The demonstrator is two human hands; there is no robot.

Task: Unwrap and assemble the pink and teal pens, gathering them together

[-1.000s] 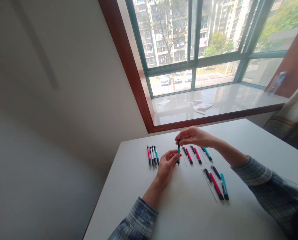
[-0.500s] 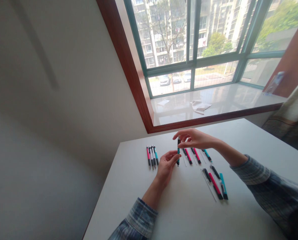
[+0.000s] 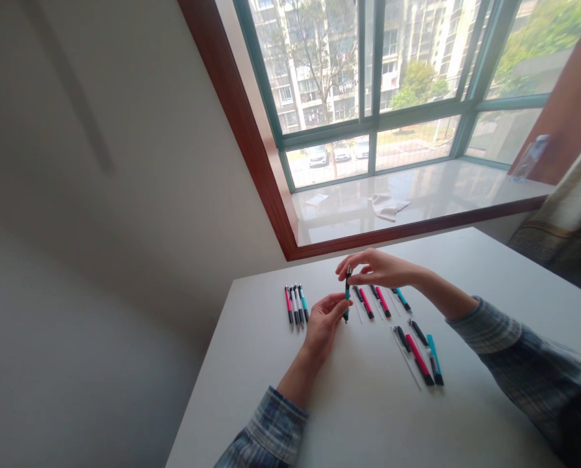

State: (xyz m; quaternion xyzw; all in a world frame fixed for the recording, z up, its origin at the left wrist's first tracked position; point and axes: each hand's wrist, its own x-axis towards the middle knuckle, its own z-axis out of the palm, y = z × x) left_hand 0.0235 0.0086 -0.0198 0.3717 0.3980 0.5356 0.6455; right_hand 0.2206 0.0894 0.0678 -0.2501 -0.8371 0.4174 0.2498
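A teal and black pen point(image 3: 348, 294) stands nearly upright above the table. My left hand point(image 3: 325, 322) is closed on its lower part, thumb and fingers pinching the teal barrel. The fingers of my right hand point(image 3: 375, 268) are curled about the black upper part, with the thumb against it; the silver tip shows between them. Behind and below my right hand lie pen parts: pink barrels point(image 3: 366, 303), a teal barrel point(image 3: 403, 300) and thin white refills point(image 3: 396, 303). To the left of my left hand, several whole pens point(image 3: 296, 307) lie side by side.
More pen parts, a pink barrel point(image 3: 418, 359), a teal barrel point(image 3: 435, 359) and a white refill point(image 3: 406, 359), lie nearer on the white table point(image 3: 368, 416). Beyond the table is a window sill with a crumpled cloth point(image 3: 388, 207) and a clear bottle point(image 3: 531, 159).
My right hand has shifted slightly on the top of the pen, showing more of its silver tip. My left hand keeps its hold; the whole view has moved a little.
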